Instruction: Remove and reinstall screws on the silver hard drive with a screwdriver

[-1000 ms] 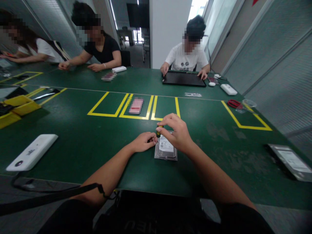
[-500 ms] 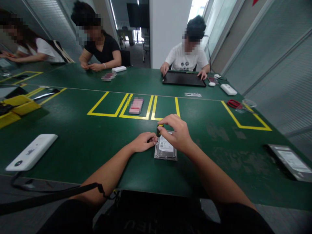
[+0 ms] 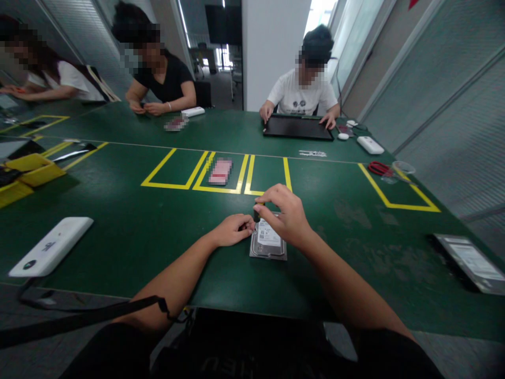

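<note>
A silver hard drive with a white label lies flat on the green table, in front of me. My right hand pinches a short black and yellow screwdriver upright over the drive's far left corner. The tool's tip is hidden. My left hand rests at the drive's left edge with its fingers curled together, close to the tool; what the fingertips hold, if anything, is too small to tell.
Yellow tape frames mark the table, one around a pink item. Left are a white power bank and yellow bins; right, another drive and red cable. Across sits a person with a black panel; two more sit left.
The fingers of my right hand have shifted slightly around the top of the screwdriver. My left hand and the drive have stayed in place.
</note>
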The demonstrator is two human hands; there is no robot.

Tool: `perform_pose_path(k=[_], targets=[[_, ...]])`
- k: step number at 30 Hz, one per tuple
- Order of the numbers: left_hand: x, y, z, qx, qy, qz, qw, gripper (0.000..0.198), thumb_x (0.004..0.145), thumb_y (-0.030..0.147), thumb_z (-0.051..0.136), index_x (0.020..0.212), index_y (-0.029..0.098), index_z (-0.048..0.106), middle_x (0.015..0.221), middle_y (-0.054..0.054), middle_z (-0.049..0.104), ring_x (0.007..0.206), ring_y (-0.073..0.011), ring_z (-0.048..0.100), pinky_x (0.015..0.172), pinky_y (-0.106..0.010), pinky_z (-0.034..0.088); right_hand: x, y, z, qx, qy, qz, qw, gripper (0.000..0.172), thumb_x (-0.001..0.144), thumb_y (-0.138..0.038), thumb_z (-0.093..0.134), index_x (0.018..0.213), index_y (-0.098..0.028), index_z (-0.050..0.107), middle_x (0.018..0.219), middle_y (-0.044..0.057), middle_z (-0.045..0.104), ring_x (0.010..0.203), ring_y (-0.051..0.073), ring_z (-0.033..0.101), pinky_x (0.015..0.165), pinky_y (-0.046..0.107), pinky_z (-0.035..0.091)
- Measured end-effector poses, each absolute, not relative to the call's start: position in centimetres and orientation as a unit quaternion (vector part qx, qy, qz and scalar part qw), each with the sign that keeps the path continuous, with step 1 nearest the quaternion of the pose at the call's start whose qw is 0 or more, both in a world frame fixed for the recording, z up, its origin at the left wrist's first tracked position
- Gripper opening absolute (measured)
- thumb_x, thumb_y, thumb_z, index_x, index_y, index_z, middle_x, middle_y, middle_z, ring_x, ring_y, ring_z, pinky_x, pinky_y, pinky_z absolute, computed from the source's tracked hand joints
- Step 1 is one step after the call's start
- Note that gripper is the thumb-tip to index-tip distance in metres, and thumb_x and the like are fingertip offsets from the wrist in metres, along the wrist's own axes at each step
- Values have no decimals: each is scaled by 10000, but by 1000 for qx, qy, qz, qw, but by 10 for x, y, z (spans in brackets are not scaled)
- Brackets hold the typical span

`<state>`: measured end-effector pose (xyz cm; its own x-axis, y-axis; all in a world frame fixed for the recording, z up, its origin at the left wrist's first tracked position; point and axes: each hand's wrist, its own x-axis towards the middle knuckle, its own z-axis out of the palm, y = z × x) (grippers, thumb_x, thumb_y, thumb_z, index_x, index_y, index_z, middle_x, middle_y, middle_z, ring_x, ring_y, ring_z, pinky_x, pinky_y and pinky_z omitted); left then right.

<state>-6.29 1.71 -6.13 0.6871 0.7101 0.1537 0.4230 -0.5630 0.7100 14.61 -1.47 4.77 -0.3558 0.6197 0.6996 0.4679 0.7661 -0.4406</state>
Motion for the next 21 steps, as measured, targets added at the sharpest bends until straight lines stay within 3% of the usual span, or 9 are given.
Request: perform_pose_path(k=[15,21], targets=[[-63,18,-62,859,326,223,327,87,879,251,568,893,179,615,826,0,620,767,-160,563,727,-270,425,145,-18,50,-313,-826,74,463,84,900,-202,567,933,-195,644,934,34,695,896,177,622,835,359,456],[-64,19,-64,859,331,222,322,86,875,250,575,908,178,610,811,6,602,748,-152,550,705,-261,414,145,-17,49,-328,-821,86,459,123,917,-309,624,936,-200,677,940,49,658,908,182,597,810,346,468]])
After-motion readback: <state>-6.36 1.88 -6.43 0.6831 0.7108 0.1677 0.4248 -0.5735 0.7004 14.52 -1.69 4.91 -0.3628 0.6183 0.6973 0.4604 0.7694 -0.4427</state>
